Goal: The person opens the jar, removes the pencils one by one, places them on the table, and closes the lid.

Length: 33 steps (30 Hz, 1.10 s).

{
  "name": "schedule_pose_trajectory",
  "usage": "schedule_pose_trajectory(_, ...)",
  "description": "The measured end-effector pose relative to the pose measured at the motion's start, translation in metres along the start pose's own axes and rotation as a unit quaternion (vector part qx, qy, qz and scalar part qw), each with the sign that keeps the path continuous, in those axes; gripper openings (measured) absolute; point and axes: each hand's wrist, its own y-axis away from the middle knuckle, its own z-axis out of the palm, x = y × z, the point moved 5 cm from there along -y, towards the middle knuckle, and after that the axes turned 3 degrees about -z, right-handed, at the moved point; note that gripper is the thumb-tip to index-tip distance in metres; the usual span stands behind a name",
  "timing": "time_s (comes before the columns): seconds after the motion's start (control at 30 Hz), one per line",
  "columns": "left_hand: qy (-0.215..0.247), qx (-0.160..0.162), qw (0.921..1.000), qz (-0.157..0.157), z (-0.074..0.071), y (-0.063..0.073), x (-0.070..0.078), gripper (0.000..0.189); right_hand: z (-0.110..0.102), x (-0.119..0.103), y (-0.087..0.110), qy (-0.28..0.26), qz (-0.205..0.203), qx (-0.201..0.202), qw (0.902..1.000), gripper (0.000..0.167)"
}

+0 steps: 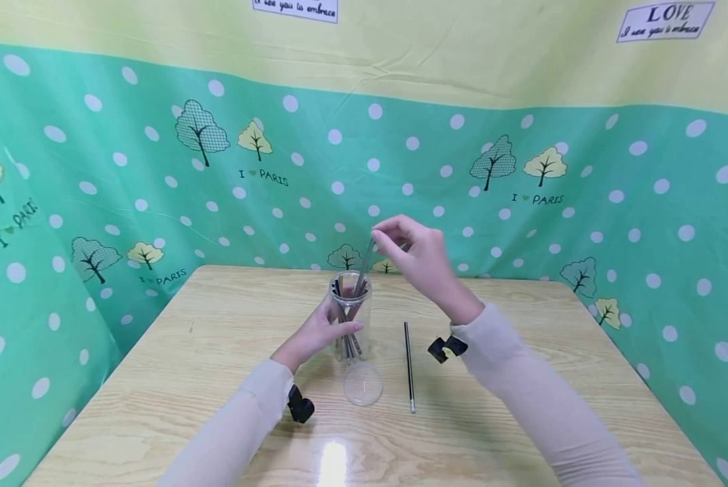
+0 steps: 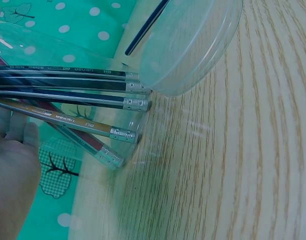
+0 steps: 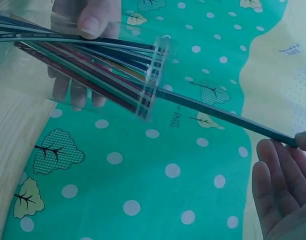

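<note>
My left hand [image 1: 324, 330] grips a clear jar [image 1: 366, 325] with several pencils inside it, dark, red and yellowish. In the left wrist view the eraser ends of these pencils [image 2: 135, 104] point toward the jar's base. Above the rim, my right hand [image 1: 415, 253] pinches the upper end of a dark green pencil [image 3: 227, 117] between thumb and fingers. Its lower part is still within the jar's mouth. A round clear lid [image 1: 362, 385] lies on the table just in front of the jar. To the right lies a single black pencil [image 1: 409, 368], eraser end toward me.
The light wooden table [image 1: 218, 379] carries all of these things. A green and yellow curtain [image 1: 315, 155] with dots and trees hangs behind it and along both sides. Black camera mounts [image 1: 448, 348] sit on both wrists.
</note>
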Motion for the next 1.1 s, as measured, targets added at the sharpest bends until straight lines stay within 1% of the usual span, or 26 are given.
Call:
schedule_pose_trajectory(0.17, -0.004, 0.001, 1.0000, -0.003, -0.001, -0.001, -0.001, 0.078, -0.012, -0.005, -0.003, -0.005, -0.006, 0.026, 0.9996, 0.012)
schedule_pose_trajectory(0.33, -0.006, 0.002, 0.9999, -0.008, -0.002, 0.000, -0.001, 0.082, -0.019, -0.007, -0.006, -0.002, -0.012, 0.038, 0.9992, 0.013)
schedule_pose_trajectory(0.43, -0.006, 0.004, 0.9999, -0.011, -0.002, 0.001, -0.001, 0.082, -0.023, -0.009, -0.007, -0.013, -0.015, 0.046, 0.9987, 0.013)
schedule_pose_trajectory(0.67, -0.002, 0.001, 1.0000, -0.004, -0.001, 0.000, -0.002, 0.077, -0.037, -0.015, -0.009, -0.036, -0.032, 0.088, 0.9949, 0.011)
schedule_pose_trajectory(0.9, -0.004, 0.003, 1.0000, -0.004, -0.002, -0.001, -0.002, 0.079, -0.049, -0.019, -0.008, -0.056, -0.020, 0.104, 0.9927, 0.015)
schedule_pose_trajectory(1.1, -0.002, 0.001, 1.0000, 0.007, -0.001, -0.001, -0.001, 0.077, -0.060, -0.018, -0.004, -0.050, -0.013, 0.125, 0.9908, 0.017)
